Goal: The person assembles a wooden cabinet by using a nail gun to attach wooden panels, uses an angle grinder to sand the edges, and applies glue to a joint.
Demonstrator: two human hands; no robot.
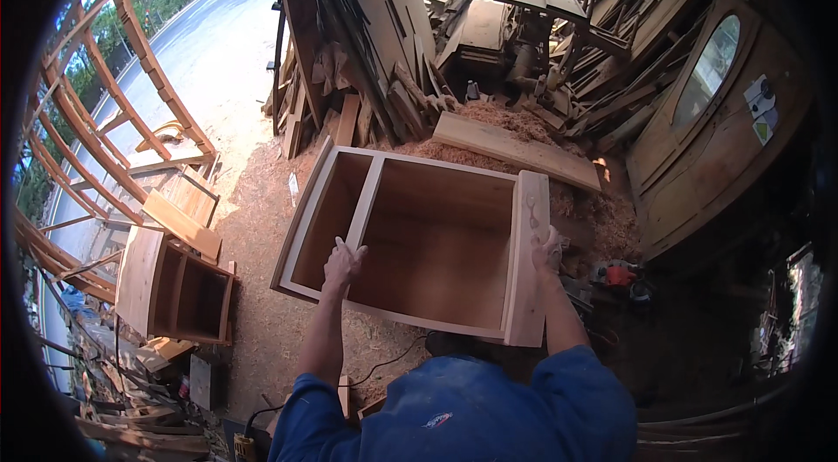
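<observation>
In front of me is a wooden cabinet [365,200] with its open side facing up. A divider rail splits it into a narrow compartment on the left and a wide one on the right. My left hand [345,263] is closed round the divider rail close to the cabinet's near edge. At the right end lies a pale wooden board [525,287] with a dark curved marking or cutout. My right hand [547,251] grips this board's outer edge, its fingers partly hidden. Whether the board is fixed to the cabinet, I cannot tell.
A smaller wooden cabinet [179,292] stands at the left, below a curved wooden framework [113,104]. A long plank [515,150] lies among shavings beyond the cabinet. A red power tool [618,274] sits at the right, near a wooden door [698,130]. Boards [384,17] lean behind.
</observation>
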